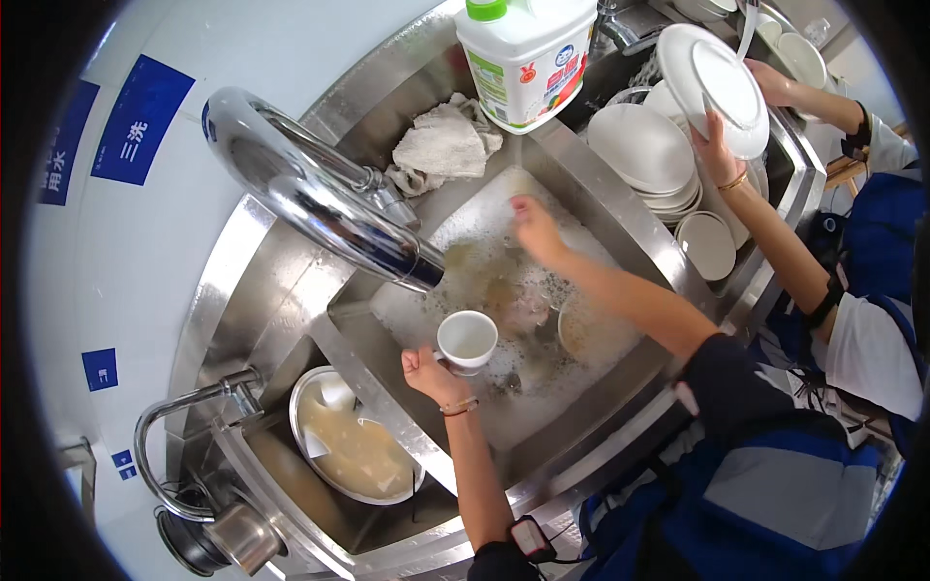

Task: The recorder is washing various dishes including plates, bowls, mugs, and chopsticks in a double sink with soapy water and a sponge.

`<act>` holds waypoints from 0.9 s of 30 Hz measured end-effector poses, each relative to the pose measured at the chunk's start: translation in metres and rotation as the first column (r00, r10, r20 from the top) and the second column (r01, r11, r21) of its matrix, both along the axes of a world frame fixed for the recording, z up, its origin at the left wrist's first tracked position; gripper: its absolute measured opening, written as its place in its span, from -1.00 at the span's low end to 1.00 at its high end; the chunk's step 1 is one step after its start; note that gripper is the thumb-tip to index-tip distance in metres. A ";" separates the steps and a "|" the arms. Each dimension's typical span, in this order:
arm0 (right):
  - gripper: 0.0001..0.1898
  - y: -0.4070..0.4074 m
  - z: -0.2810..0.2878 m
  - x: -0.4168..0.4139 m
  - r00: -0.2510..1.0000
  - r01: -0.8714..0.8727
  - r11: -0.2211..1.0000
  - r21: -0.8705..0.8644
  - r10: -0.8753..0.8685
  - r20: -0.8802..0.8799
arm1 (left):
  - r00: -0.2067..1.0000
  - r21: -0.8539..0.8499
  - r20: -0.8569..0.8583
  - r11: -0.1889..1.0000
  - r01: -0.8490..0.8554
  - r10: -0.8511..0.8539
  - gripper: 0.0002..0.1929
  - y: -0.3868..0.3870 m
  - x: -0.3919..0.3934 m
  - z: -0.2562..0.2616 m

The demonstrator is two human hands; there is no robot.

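My left hand grips a white cup by its handle, holding it upright over the sudsy water. Behind it, to the upper right, my right hand hovers above the foam, its fingers curled and blurred; whether anything is in them cannot be made out. Both hands are over the middle sink basin, filled with cloudy, foamy water. Part of a pale dish shows through the suds at the right. Other shapes beneath the surface are unclear.
A large chrome faucet arches over the basin. Behind stand a white jug and a crumpled cloth. Right, a co-worker's hands hold a plate above stacked dishes. Left, a basin contains murky water.
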State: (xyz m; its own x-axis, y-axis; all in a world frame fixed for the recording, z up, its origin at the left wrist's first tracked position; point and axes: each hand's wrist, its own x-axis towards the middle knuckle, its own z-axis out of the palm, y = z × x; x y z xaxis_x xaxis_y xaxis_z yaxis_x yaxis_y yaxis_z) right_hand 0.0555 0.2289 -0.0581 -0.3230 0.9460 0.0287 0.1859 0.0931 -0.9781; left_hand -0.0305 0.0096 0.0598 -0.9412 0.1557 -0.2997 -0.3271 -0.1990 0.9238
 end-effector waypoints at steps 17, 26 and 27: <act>-0.80 -0.088 0.048 -0.091 0.795 -0.448 0.622 -0.642 -0.052 -0.605 | 0.980 -0.053 0.181 0.996 -0.070 0.078 -0.61 -0.033 0.005 -0.019; -0.76 -0.138 0.143 0.009 0.163 -0.982 0.182 -0.053 0.955 0.249 | 0.996 -0.026 -0.051 0.997 -0.068 0.066 -0.64 0.001 0.000 0.000; -0.80 -0.135 0.138 0.015 0.184 -0.971 0.206 -0.125 0.969 0.168 | 0.997 -0.047 -0.075 0.999 -0.012 0.008 -0.64 0.004 0.001 0.000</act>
